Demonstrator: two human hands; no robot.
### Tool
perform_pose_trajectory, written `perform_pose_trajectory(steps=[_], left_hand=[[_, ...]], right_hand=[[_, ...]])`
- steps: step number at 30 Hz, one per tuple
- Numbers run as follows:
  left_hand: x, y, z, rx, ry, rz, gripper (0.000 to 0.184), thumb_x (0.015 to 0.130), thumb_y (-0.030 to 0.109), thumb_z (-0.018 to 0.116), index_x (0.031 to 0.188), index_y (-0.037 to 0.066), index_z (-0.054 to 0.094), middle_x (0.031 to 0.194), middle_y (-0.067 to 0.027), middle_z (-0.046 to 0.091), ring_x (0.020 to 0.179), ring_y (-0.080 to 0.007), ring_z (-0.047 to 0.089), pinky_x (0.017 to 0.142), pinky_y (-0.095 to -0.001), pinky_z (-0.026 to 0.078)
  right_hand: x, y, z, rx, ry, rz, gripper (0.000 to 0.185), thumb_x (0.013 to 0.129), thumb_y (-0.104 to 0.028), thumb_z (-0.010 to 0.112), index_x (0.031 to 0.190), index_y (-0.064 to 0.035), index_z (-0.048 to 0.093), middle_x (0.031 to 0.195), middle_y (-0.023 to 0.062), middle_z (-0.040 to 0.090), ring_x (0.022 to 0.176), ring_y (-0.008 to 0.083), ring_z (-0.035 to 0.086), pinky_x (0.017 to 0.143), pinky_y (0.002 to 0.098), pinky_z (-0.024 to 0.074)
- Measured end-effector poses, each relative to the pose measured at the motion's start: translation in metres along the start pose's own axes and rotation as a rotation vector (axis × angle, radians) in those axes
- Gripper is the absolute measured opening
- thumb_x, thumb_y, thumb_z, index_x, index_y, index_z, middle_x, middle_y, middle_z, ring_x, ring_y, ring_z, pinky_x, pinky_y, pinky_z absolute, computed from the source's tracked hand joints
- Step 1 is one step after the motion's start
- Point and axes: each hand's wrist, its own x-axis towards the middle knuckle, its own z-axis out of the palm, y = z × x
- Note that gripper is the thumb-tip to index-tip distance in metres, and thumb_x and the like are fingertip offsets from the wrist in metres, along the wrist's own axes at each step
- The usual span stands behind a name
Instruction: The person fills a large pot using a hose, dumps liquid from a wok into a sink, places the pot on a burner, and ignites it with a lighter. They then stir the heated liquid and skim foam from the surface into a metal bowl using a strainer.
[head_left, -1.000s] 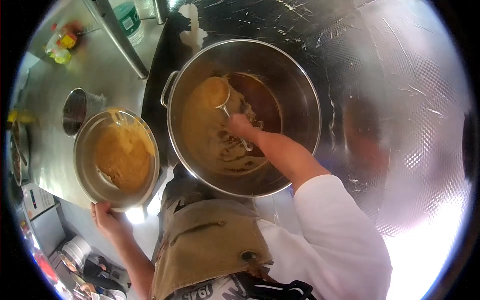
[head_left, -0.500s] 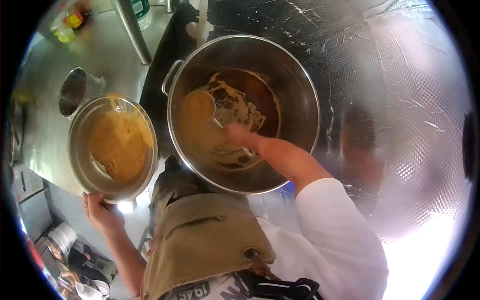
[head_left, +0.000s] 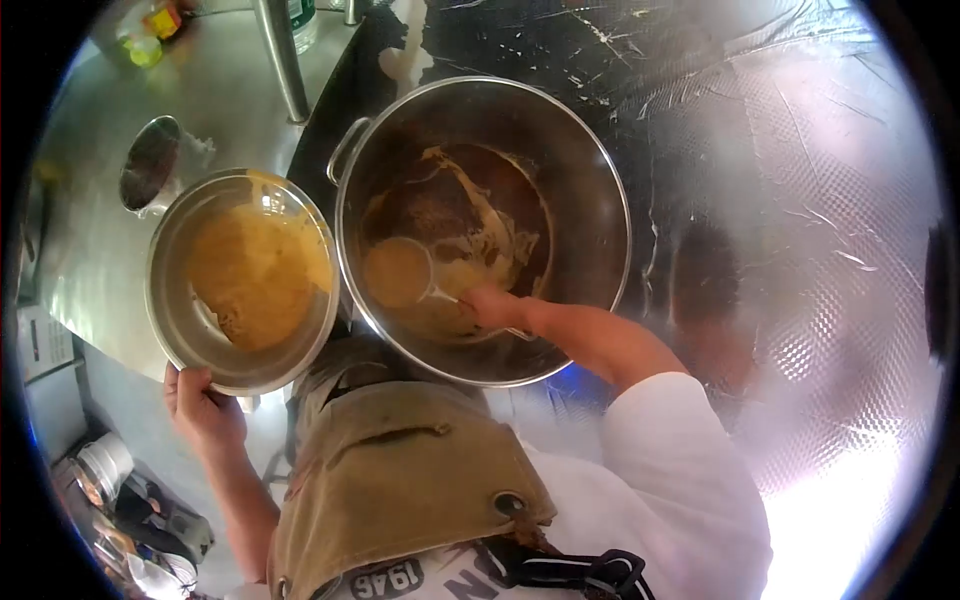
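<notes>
A large steel pot holds brown liquid with tan foam floating in streaks. My right hand reaches inside the pot, closed around the handle of a ladle. The round head of the ladle is full of tan foam and sits at the left side of the liquid. My left hand grips the near rim of a steel bowl, thumb over the edge. Yellowish foam covers much of the bowl's inside. The bowl is held right beside the pot's left rim.
Behind the bowl, a metal cup stands on the steel counter. A metal pipe comes down near the pot's far left, with a bottle behind it. Textured silver sheeting covers the surface to the right.
The bowl in my left hand has come right, closer to the pot. The ladle has moved toward me through the liquid, and more brown surface shows where foam was.
</notes>
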Motion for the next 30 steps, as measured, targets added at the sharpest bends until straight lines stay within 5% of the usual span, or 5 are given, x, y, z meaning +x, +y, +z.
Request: perform_pose_trajectory(steps=[6,14,20,25,30], left_hand=[[0.011,0.034,0.024,-0.748,-0.093,-0.456,0.02,0.073,0.002,0.046,0.085,-0.005,0.06,0.077,-0.0053,0.061,0.068,-0.0106,0.055,0.063,-0.0204,0.044],[0.012,0.076,0.08,-0.648,-0.241,-0.514,0.023,0.071,-0.002,0.044,0.085,-0.004,0.062,0.079,-0.0051,0.064,0.065,-0.0101,0.055,0.064,-0.0223,0.044],[0.017,0.08,0.143,-0.559,-0.54,-0.491,0.012,0.072,0.0,0.049,0.072,-0.002,0.06,0.064,0.0008,0.056,0.055,-0.0068,0.047,0.048,-0.023,0.037],[0.014,0.073,0.186,-0.629,-0.644,-0.41,0.01,0.074,0.001,0.051,0.07,-0.002,0.059,0.063,0.0021,0.053,0.054,-0.0053,0.044,0.047,-0.0233,0.035],[0.01,0.069,0.183,-0.585,-0.656,-0.48,0.009,0.074,0.001,0.051,0.069,-0.003,0.058,0.062,0.0024,0.052,0.055,-0.0047,0.043,0.047,-0.023,0.034]], right_hand=[[-0.035,-0.007,-0.009,0.092,0.24,-0.104,0.025,0.089,-0.022,0.046,0.087,0.0006,0.058,0.075,0.0212,0.06,0.07,0.0376,0.059,0.064,0.0432,0.0459],[-0.124,-0.054,-0.095,0.168,0.573,0.066,0.026,0.091,-0.021,0.047,0.079,0.0003,0.053,0.06,0.0103,0.054,0.053,0.0176,0.053,0.051,0.0337,0.0433],[-0.2,-0.129,-0.136,0.502,0.728,0.283,0.019,0.094,-0.017,0.047,0.085,-0.0011,0.053,0.06,0.0045,0.055,0.048,0.01,0.052,0.044,0.025,0.0422],[-0.207,-0.127,-0.108,0.523,0.872,0.307,0.016,0.094,-0.015,0.048,0.088,-0.0012,0.053,0.057,0.0027,0.051,0.042,0.0088,0.047,0.039,0.0243,0.0389],[-0.194,-0.106,-0.093,0.955,0.8,0.382,0.017,0.094,-0.016,0.046,0.088,-0.0014,0.053,0.054,0.0031,0.048,0.038,0.0098,0.044,0.035,0.0244,0.0346]])
